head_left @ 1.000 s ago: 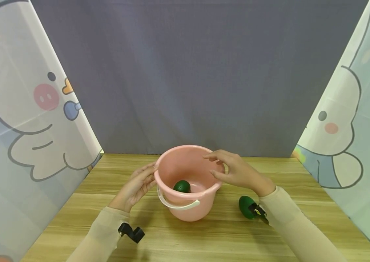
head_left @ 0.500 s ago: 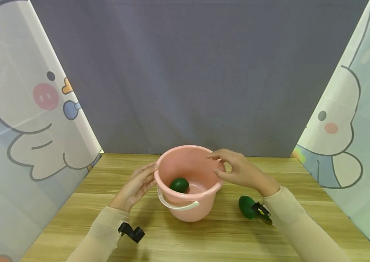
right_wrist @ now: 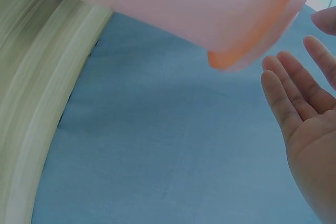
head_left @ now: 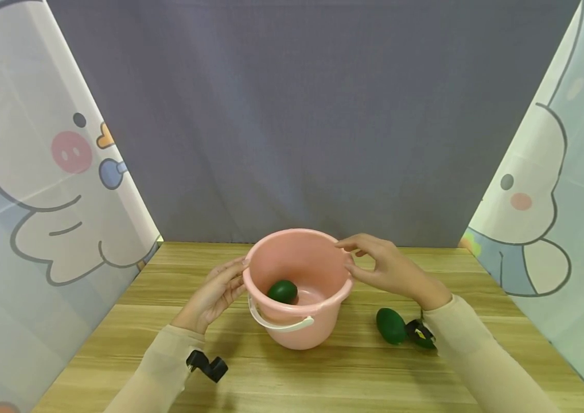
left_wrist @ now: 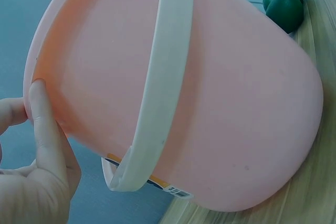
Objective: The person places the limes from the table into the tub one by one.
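Note:
A pink bucket (head_left: 325, 321) with a white handle (head_left: 284, 327) stands upright on the table. At its left rim my left hand (head_left: 220, 291) pinches the edge between thumb and finger, as the left wrist view also shows on the bucket wall (left_wrist: 252, 98). Inside, on the bottom, lies a smooth dark green oval thing (head_left: 282, 291) like an avocado. My right hand (head_left: 382, 267) hovers by the right rim with nothing in it, its fingers (right_wrist: 286, 95) loosely extended in the right wrist view.
Right of the bucket, another dark green oval (head_left: 390, 326) lies on the wooden table (head_left: 271, 378). Beside it a similar one (head_left: 423, 339) is partly covered by my right wrist's camera. A grey cloth (head_left: 292, 126) hangs behind, with patterned cloths at both sides.
My right hand has drawn back to the right, from over the bucket's opening to its rim. The green oval inside has rolled slightly left. My left hand has stayed at the rim.

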{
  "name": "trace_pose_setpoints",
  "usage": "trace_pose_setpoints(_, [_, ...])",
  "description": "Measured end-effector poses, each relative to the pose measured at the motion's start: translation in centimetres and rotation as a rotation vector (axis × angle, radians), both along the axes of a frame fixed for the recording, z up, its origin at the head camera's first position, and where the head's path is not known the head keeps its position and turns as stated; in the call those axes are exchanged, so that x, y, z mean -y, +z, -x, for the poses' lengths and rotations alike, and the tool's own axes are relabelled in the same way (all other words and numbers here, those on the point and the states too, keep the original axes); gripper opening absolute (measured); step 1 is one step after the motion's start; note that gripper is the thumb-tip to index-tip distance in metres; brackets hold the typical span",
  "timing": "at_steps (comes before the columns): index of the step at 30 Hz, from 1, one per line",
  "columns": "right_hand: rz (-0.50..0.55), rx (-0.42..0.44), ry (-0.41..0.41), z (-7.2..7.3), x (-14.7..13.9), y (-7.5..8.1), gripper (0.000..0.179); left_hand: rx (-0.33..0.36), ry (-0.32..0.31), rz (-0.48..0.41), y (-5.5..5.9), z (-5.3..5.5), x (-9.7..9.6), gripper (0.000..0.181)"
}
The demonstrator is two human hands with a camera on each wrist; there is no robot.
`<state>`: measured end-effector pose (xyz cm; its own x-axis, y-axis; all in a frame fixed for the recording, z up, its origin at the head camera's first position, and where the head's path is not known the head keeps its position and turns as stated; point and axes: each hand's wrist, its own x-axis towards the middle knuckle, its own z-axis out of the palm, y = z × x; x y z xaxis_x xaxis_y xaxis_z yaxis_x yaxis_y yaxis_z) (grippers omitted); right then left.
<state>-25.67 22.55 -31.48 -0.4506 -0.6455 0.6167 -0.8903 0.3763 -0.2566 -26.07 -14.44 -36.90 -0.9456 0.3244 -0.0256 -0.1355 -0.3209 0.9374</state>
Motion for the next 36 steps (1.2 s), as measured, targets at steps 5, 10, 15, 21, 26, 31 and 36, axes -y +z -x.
trace_pose_setpoints(5, [-0.007, -0.003, -0.023, -0.2, -0.5, 0.0, 0.047, -0.004, -0.009, -0.006, 0.1, 0.0, 0.0, 0.05])
trace_pose_setpoints(10, [-0.013, 0.022, -0.052, -0.5, -1.1, 0.1, 0.04, -0.008, -0.008, -0.013, 0.1, 0.0, -0.1, 0.051])
trace_pose_setpoints(15, [-0.017, 0.045, -0.095, -0.7, -1.9, -0.3, 0.039, -0.013, 0.002, -0.02, 0.1, 0.0, -0.1, 0.051])
trace_pose_setpoints(21, [-0.015, 0.034, -0.132, -0.8, -2.8, -0.9, 0.042, -0.031, -0.007, -0.021, 0.1, 0.0, -0.1, 0.051])
trace_pose_setpoints(26, [-0.021, 0.019, -0.155, -1.1, -3.7, -1.2, 0.045, -0.037, -0.016, -0.031, 0.1, 0.0, -0.1, 0.051])
trace_pose_setpoints(31, [-0.034, 0.005, -0.17, -1.2, -4.5, -1.5, 0.046, -0.036, -0.021, -0.031, 0.1, 0.0, -0.1, 0.051])
trace_pose_setpoints(36, [-0.061, 0.007, -0.203, -1.4, -5.3, -1.8, 0.048, -0.027, -0.011, -0.017, 0.1, 0.0, -0.1, 0.051])
